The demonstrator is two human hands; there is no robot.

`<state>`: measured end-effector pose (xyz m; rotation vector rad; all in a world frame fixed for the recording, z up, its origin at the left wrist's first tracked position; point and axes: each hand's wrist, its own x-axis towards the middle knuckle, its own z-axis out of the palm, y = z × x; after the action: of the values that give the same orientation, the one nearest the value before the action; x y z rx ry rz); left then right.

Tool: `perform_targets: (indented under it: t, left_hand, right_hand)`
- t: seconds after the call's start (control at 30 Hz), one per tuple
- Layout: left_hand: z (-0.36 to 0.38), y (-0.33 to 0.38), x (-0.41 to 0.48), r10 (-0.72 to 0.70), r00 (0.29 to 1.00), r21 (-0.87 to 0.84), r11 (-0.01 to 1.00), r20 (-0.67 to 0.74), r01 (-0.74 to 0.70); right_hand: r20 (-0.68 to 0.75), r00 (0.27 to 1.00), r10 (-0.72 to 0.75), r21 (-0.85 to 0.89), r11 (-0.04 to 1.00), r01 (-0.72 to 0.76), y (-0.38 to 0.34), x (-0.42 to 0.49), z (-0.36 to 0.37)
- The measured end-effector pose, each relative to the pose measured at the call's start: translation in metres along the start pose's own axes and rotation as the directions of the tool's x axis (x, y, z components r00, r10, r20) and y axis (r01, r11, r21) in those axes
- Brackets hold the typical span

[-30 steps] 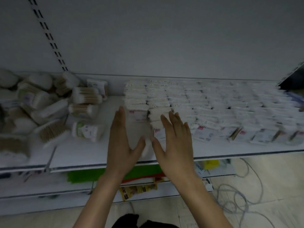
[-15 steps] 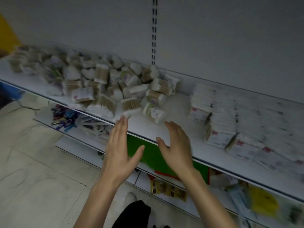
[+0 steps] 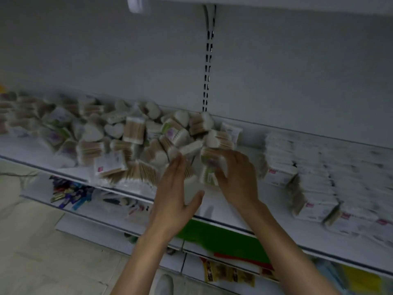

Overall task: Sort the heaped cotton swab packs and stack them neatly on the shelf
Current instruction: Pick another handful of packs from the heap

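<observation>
- Hands are further forward than half a second ago. Then both hovered with straight fingers before the shelf edge and touched nothing; now both are at the right end of the heap.
- Head view, left hand [image 3: 173,199]: fingers are straight and pressed together, the thumb is spread toward 3 o'clock, and the fingertips touch the edge of the heap of cotton swab packs [image 3: 127,141].
- Head view, right hand [image 3: 238,179]: fingers curl over the top of a green-labelled pack [image 3: 209,167] and the thumb presses its near side, so the hand grips it.
- This pack sits on the white shelf [image 3: 223,207], at the heap's 3 o'clock end. Its long axis seems to run from about 12 to 6 o'clock, but blur makes this uncertain.
- Packs in the heap point in many directions, and some show their heart-shaped ends.
- Neat stacks [image 3: 319,167] lie at 3 o'clock from the hands, in rows running from 10 to 4 o'clock.
- A slotted strip [image 3: 207,81] stands on the back wall at 12 o'clock, and a green sign [image 3: 223,237] is at 6 o'clock, below the shelf.
</observation>
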<state>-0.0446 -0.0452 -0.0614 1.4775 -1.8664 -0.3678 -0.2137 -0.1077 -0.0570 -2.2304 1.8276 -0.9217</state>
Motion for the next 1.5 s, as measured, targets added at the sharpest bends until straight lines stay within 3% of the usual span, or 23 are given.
perform_targets:
  t: [0.23,0.4,0.5,0.6,0.67,0.77,0.83,0.87,0.93,1.0,1.07,1.13,1.2,1.23,1.27,1.4,1.5]
  left_hand:
    - [-0.028,-0.062,0.046,0.071,0.996,-0.102,0.993,0.046,-0.066]
    - [-0.048,-0.081,0.066,0.156,0.988,-0.136,0.979,0.0,-0.154]
    - [-0.055,-0.072,0.077,0.307,0.951,-0.032,0.952,0.027,-0.306]
    - [-0.056,-0.056,0.075,0.419,0.904,-0.053,0.908,0.091,-0.415]
    - [-0.056,-0.047,0.066,0.411,0.907,-0.08,0.911,0.088,-0.405]
    - [-0.062,-0.046,0.044,0.246,0.967,0.021,0.969,0.064,-0.247]
    - [-0.074,-0.053,0.028,0.085,0.996,-0.073,0.994,0.029,-0.082]
    - [-0.081,-0.055,0.021,0.025,1.0,-0.141,0.99,-0.002,-0.025]
    - [-0.096,-0.058,0.008,-0.087,0.993,-0.182,0.981,-0.081,0.071]
    - [-0.106,-0.054,-0.006,-0.182,0.973,-0.236,0.961,-0.142,0.145]
    - [-0.11,-0.043,-0.019,-0.29,0.941,-0.397,0.895,-0.173,0.202]
    - [-0.108,-0.036,-0.031,-0.429,0.893,-0.606,0.75,-0.138,0.266]
    - [-0.105,-0.032,-0.038,-0.604,0.792,-0.849,0.37,0.087,0.376]
    - [-0.104,-0.032,-0.041,-0.638,0.743,-0.889,0.198,0.202,0.412]
    - [-0.103,-0.031,-0.043,-0.646,0.716,-0.892,0.119,0.263,0.436]
    - [-0.096,-0.021,-0.046,-0.725,0.63,-0.889,0.056,0.278,0.455]
    - [-0.089,-0.015,-0.048,-0.728,0.612,-0.89,0.005,0.309,0.456]
  right_hand:
    - [0.083,0.987,-0.138,-0.165,0.975,0.15,-0.038,0.056,0.051]
    - [-0.134,0.984,-0.121,-0.135,0.986,0.103,-0.052,0.057,0.024]
    - [-0.249,0.963,-0.107,0.028,0.993,0.118,-0.068,0.033,-0.001]
    - [-0.141,0.986,-0.091,0.3,0.945,0.131,-0.092,0.005,-0.009]
    - [-0.08,0.994,-0.073,0.463,0.881,0.102,-0.101,-0.002,-0.008]
    - [0.041,0.999,-0.033,0.575,0.818,0.004,-0.098,-0.002,0.001]
    - [0.234,0.972,0.009,0.599,0.786,-0.151,-0.093,0.002,0.01]
    - [0.318,0.948,0.011,0.528,0.828,-0.187,-0.09,0.006,0.017]
    - [0.466,0.882,-0.061,0.193,0.981,-0.035,-0.081,0.015,0.033]
    - [0.6,0.796,-0.082,-0.058,0.988,0.145,-0.078,0.023,0.045]
    - [0.595,0.801,-0.066,-0.162,0.966,0.2,-0.079,0.026,0.053]
    - [0.558,0.822,-0.113,-0.198,0.944,0.264,-0.078,0.026,0.058]
    - [0.533,0.827,-0.176,-0.174,0.934,0.311,-0.074,0.025,0.06]
    - [0.508,0.836,-0.206,-0.125,0.943,0.309,-0.071,0.024,0.06]
    - [0.474,0.851,-0.227,-0.061,0.955,0.289,-0.069,0.022,0.058]
    - [0.362,0.919,-0.154,0.22,0.973,0.076,-0.075,0.005,0.029]
    - [0.368,0.928,-0.059,0.427,0.897,-0.112,-0.081,-0.013,-0.001]
